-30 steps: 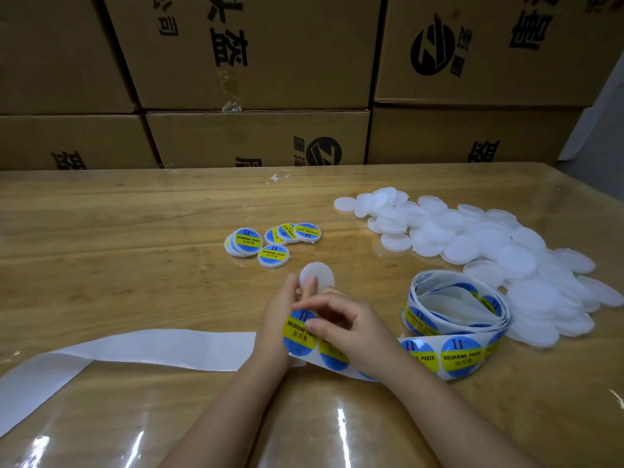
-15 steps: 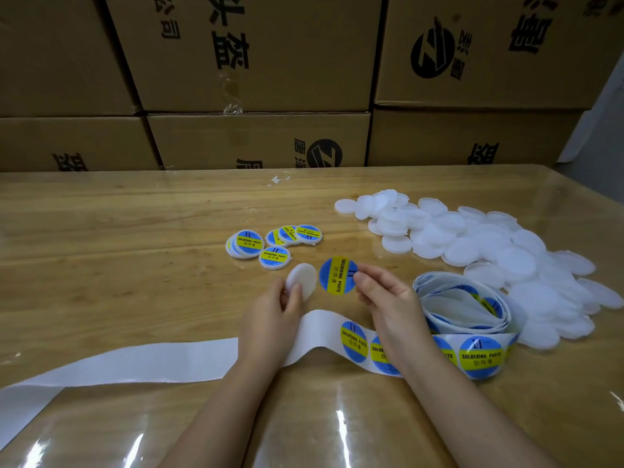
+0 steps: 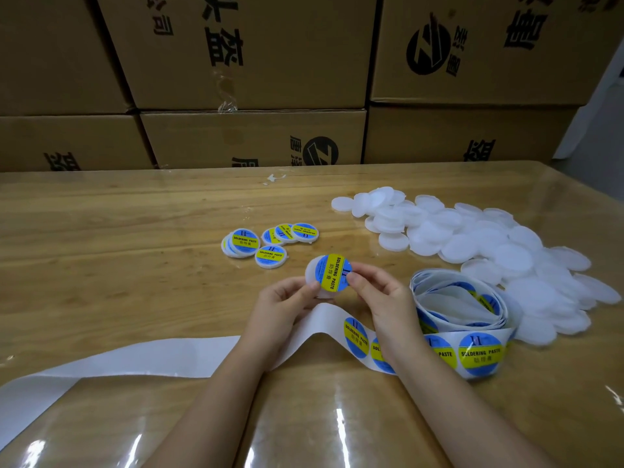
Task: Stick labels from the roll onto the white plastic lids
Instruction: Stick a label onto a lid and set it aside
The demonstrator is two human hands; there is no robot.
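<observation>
Gripping the white lid [image 3: 311, 274] in our left hand [image 3: 282, 307], we pinch the label [image 3: 332, 272] over it with our right hand [image 3: 381, 298]; the roll [image 3: 479, 352] lies at the lid's 4 o'clock.

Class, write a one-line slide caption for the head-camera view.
Left hand holds a white lid while the right hand positions a blue-and-yellow soldering paste label over it, beside the label roll.

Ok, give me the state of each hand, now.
Left hand: holds the white lid.
Right hand: pinches the soldering paste label, over that lid.
</observation>
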